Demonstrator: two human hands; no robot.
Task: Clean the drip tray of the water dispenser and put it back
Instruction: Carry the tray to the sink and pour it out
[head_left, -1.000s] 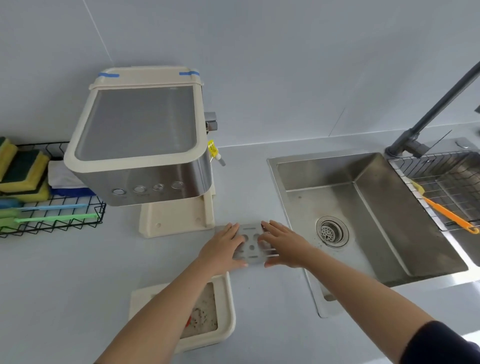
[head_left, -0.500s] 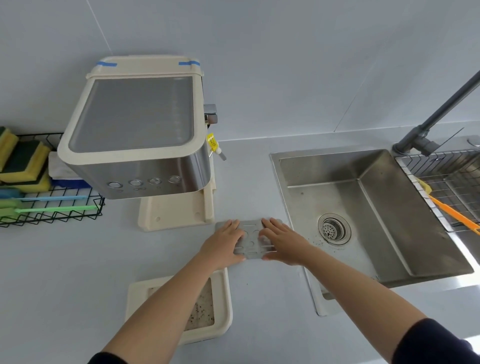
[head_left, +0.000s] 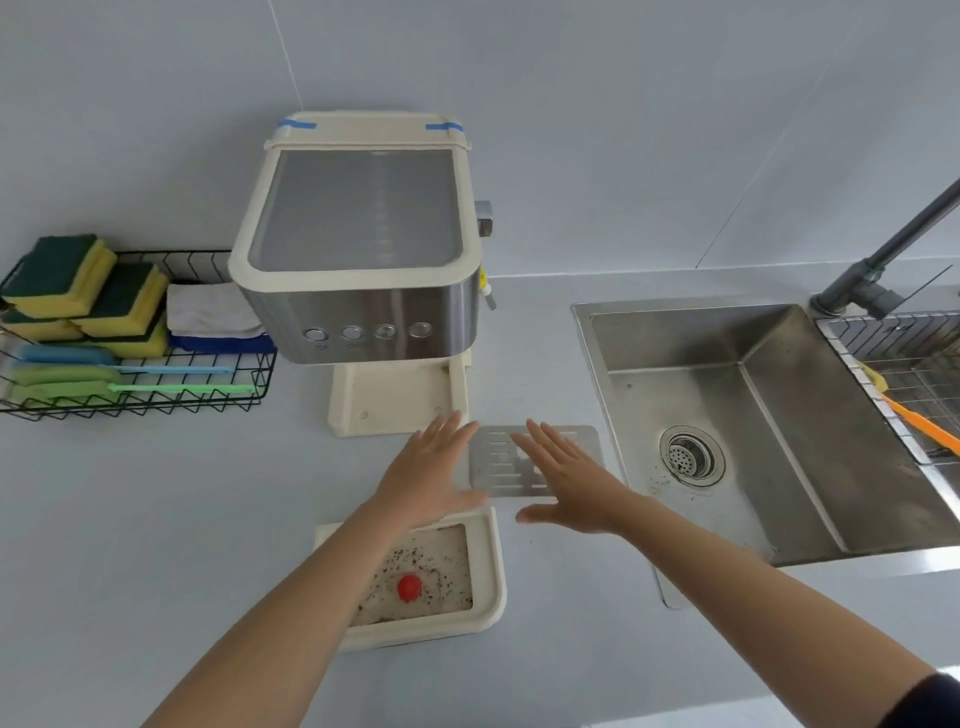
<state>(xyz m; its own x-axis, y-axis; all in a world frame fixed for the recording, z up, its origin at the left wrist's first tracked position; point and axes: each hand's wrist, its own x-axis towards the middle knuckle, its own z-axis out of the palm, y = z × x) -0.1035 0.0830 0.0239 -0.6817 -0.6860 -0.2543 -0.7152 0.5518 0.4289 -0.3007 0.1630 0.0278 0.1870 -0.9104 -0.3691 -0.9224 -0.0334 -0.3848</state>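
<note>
Drip tray (head_left: 496, 571), cream, speckled with dirt and holding 1 red blob (head_left: 409, 587), lies on the worktop (head_left: 156, 519) in front of the water dispenser (head_left: 358, 234), whose yellow tag (head_left: 485, 291) is too small to read. The left hand (head_left: 431, 473) is flat above the tray's far rim, grip wide and empty. A slotted metal grate (head_left: 582, 441) lies partly under the right hand (head_left: 566, 483), equally flat and empty, beside the sink (head_left: 779, 415).

Illumination is bright, even and diffuse. Shadows are faint and soft-edged, deepest under the water dispenser (head_left: 358, 249) overhang. Its steel front shows pale reflections. To its right, the sink (head_left: 857, 564) rim glares white, and wall seams and the tap (head_left: 893, 244) lean with wide-angle distortion. In front, the left hand (head_left: 431, 478) and right hand (head_left: 566, 483) are slightly blurred.
</note>
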